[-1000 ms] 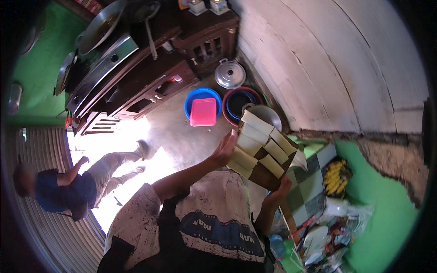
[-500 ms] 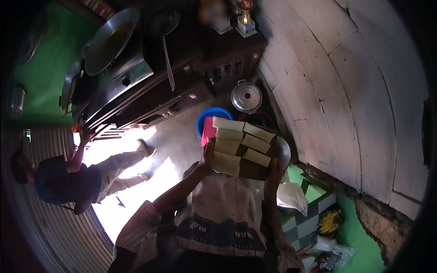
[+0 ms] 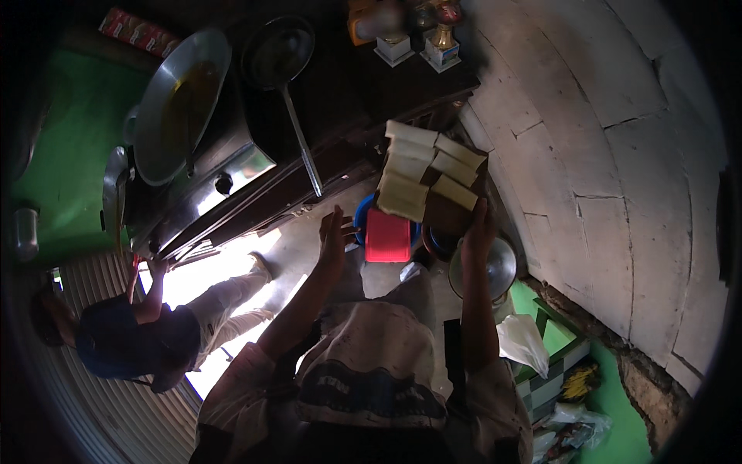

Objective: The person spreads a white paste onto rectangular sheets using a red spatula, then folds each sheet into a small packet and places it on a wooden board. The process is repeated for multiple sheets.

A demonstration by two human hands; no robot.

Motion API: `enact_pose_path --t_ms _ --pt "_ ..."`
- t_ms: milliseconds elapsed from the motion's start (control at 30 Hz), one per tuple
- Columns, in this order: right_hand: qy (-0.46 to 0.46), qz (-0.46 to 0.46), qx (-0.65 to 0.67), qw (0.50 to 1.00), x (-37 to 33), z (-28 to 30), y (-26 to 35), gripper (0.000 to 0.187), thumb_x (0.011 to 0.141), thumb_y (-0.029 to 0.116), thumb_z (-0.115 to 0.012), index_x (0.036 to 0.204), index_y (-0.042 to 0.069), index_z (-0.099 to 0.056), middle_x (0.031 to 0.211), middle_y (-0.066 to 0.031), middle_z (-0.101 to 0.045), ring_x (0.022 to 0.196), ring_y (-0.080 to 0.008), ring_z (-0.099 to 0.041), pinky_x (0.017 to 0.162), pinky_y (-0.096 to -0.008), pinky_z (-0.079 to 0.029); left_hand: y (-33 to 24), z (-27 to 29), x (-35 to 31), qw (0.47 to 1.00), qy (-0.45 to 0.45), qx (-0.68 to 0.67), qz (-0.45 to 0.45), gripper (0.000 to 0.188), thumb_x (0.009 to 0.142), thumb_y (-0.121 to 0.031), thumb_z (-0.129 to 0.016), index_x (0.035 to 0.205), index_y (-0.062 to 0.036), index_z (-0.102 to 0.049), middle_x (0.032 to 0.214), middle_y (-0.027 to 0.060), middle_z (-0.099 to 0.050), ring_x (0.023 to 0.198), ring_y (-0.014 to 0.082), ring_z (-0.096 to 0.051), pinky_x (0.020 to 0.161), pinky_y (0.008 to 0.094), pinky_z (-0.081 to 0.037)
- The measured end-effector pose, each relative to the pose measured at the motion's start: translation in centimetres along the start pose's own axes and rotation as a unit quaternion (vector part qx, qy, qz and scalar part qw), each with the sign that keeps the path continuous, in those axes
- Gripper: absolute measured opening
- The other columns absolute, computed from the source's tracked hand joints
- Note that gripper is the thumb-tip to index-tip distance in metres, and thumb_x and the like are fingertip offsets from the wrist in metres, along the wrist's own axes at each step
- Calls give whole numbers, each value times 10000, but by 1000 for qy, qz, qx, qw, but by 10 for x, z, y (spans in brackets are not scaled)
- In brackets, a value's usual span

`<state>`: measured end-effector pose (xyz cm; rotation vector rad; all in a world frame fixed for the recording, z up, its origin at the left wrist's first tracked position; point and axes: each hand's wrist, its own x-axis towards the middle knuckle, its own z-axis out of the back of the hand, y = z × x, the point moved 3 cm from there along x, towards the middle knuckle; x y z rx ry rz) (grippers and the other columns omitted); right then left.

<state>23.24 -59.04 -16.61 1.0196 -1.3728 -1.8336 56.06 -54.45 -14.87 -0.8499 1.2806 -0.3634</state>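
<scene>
My right hand (image 3: 478,230) grips the near right edge of a dark brown tray (image 3: 440,215), held out ahead of me at chest height or so. Several pale, flat-looking oblong rolls (image 3: 407,167) lie on it in two columns, and its near right part is bare. To the left of the tray, my left hand (image 3: 335,230) is raised with its fingers apart and nothing in it. Below the tray sits a red rectangular plastic box or lid (image 3: 388,236), over a blue basin (image 3: 362,215).
A large wok (image 3: 182,108) with oil stands on the stove (image 3: 236,179) at the left. A long-handled skimmer (image 3: 295,127) lies on the dark cabinet top. Another person (image 3: 139,336) stands by the stove. A round metal lid or pan (image 3: 495,269) and white plastic bag (image 3: 523,340) are at the right.
The tray of rolls has moved forward, away from me and toward the cabinet. My left hand has let go of its side. More of the red plastic piece shows.
</scene>
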Motion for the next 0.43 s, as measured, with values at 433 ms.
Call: enact_pose_path --t_ms 433 --pt "27 4 38 999 -3 -46 -48 510 1049 357 -522 1380 -30 -521 1327 -154 -599 1200 -205 -573 1021 -319 -454 54 96 120 995 -19 100 13 438 907 -244 -702 1260 -34 -551 1087 98 -660 839 184 -684 648 316 -533"
